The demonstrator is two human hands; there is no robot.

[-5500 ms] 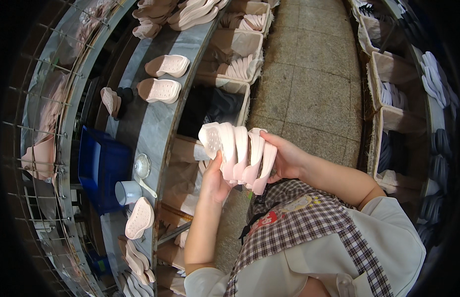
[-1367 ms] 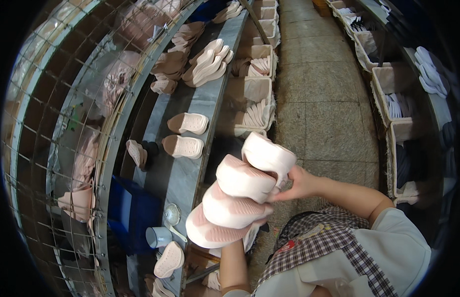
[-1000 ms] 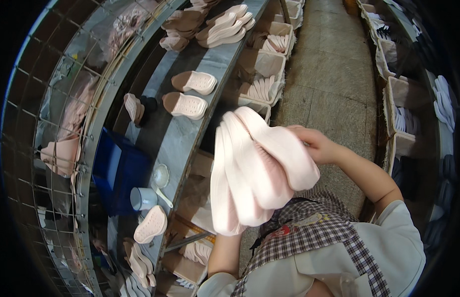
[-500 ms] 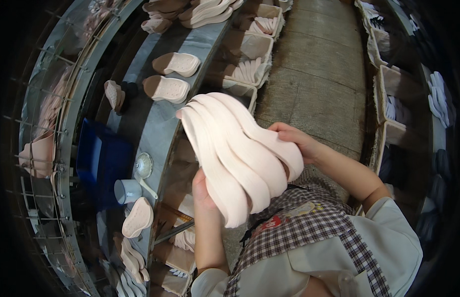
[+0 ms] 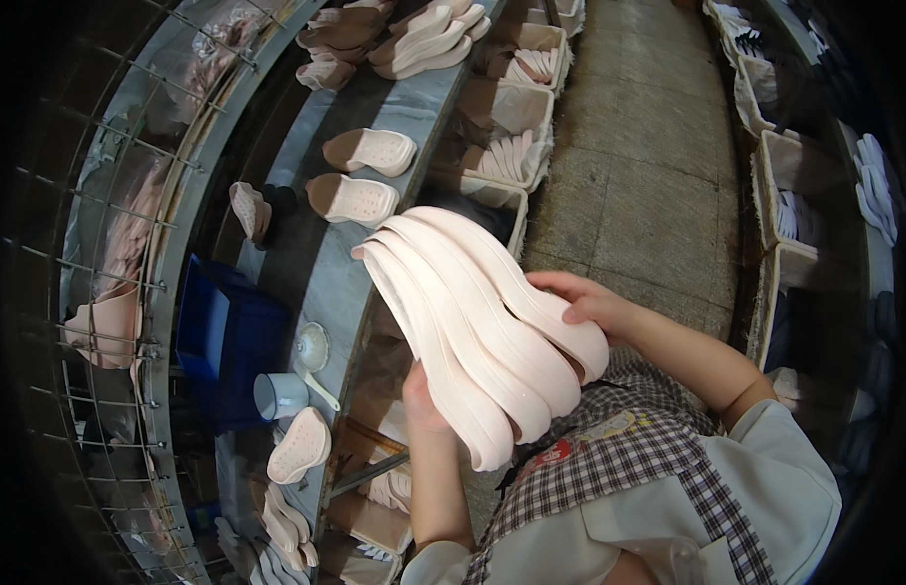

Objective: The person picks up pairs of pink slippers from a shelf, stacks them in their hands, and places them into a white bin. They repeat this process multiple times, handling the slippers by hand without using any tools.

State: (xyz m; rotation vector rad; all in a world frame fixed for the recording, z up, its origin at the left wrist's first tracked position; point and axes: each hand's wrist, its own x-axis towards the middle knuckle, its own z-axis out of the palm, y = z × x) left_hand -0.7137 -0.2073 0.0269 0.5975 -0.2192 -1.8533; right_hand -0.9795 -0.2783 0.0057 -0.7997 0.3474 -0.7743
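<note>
Several pale pink shoe soles lie nested side by side in one bundle, held up in front of my apron. My left hand is closed on the bundle's near left side, its fingers partly hidden behind the soles. At the right end my right hand grips the outermost sole, with the thumb resting on top. Left of the bundle, a sole with a brown heel part sits on the grey bench, and a similar one is just beyond it.
On the bench stand a white mug, a white ladle, a single sole and a blue bin. Stacked soles are at the far end. Lined bins of soles edge the floor aisle. Wire shelving rises at left.
The view has shifted, so the bench and its things appear farther right and lower. Both hands keep hold of the bundle, whose soles are slightly more fanned and tilted.
</note>
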